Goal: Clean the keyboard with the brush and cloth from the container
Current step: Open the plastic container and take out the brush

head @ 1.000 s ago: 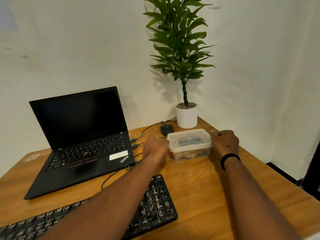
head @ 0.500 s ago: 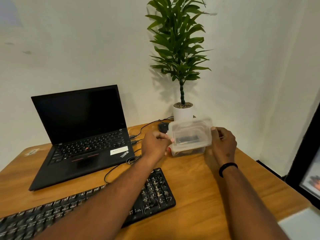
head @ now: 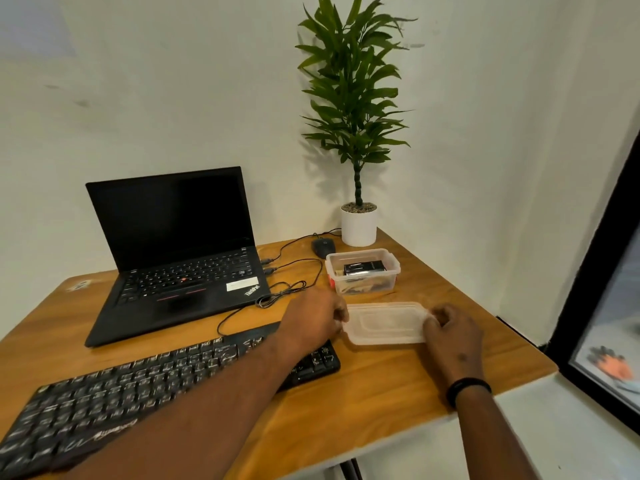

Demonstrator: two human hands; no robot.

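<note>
A clear plastic container stands uncovered on the wooden desk, with a dark object and pale material inside. Its translucent lid lies flat on the desk in front of it. My left hand pinches the lid's left end, and my right hand grips its right end. A black keyboard stretches across the near left, partly under my left forearm. No brush or cloth can be made out separately.
An open black laptop sits at the back left with cables trailing toward the keyboard. A black mouse and a potted plant stand behind the container. The desk's right edge runs close to my right wrist.
The lid came off the container, was lifted, and now lies on the desk in front of it, both hands still on its ends. The view has shifted left and down.
</note>
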